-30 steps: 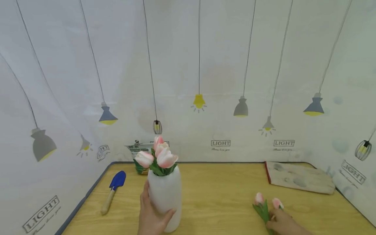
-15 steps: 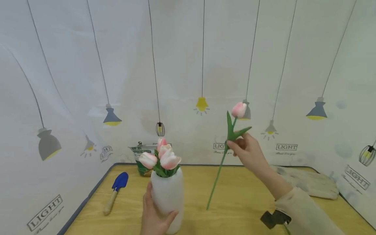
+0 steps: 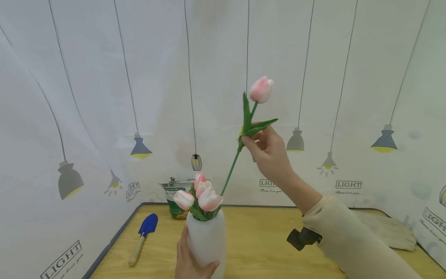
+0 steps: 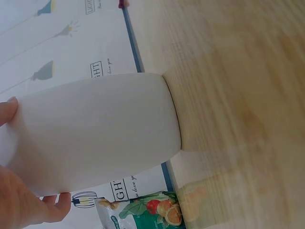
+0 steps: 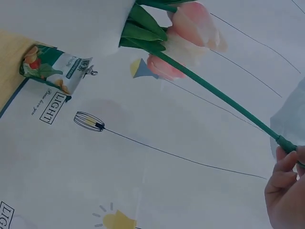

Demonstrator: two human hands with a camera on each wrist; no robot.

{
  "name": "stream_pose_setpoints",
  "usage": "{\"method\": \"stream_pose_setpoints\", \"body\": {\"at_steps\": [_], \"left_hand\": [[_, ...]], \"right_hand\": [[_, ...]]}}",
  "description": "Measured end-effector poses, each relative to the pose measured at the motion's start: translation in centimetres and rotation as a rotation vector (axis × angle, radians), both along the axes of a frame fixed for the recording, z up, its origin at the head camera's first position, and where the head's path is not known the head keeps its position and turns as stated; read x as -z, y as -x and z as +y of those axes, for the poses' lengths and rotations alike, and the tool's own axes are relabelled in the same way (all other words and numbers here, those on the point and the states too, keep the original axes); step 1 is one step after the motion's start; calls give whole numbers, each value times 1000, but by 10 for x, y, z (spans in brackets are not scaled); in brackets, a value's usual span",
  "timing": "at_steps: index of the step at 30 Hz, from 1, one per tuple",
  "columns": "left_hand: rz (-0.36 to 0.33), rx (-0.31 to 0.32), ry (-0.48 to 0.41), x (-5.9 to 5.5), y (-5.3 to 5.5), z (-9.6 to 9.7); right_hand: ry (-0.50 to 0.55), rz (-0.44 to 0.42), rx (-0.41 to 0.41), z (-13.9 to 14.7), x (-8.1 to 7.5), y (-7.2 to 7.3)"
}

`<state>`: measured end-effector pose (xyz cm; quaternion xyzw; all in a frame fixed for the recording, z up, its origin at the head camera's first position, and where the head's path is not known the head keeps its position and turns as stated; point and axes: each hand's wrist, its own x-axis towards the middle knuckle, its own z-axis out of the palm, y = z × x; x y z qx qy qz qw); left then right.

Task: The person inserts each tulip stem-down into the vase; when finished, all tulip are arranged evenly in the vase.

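A white vase (image 3: 207, 244) stands upright on the table, its base on the wood in the left wrist view. My left hand (image 3: 188, 265) grips it from the left, thumb across the front. Several pink-and-white tulips (image 3: 209, 199) with green leaves fill its mouth. Above and right of them, my right hand (image 3: 273, 155) pinches a single tulip (image 3: 261, 90) just below its leaves. That tulip slants, bloom up to the right, and its long green stem (image 5: 228, 100) runs down among the other flowers at the vase mouth in the right wrist view.
Left of the vase lies a trowel (image 3: 143, 236) with a blue blade and wooden handle. Behind the vase stands a green-and-white printed bag (image 3: 177, 199). A pale cloth item (image 3: 393, 230) lies at the right, partly behind my sleeve. Lamp-printed sheeting walls the table (image 3: 265, 240).
My right hand has picked up one tulip from the table at the right, raised it and carried it left to above the vase. The left hand keeps hold of the vase.
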<state>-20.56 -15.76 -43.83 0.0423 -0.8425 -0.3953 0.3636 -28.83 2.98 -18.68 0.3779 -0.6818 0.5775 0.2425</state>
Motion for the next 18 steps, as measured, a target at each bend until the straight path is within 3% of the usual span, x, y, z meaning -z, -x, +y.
{"method": "stream_pose_setpoints", "body": {"at_steps": [4,11,14,18], "left_hand": [[2,3,0,-2,-1,2],[17,43,-9,-3,-2,4],[29,39,3,-4,-2,3],[21,30,2,-3,-2,2]], "right_hand": [[-91,-20,-13,-8,4,-2],[1,10,45,-11,0,-1],[-101,-11,55,-15,5,2],[-292,-142,5,-24,29,7]]}}
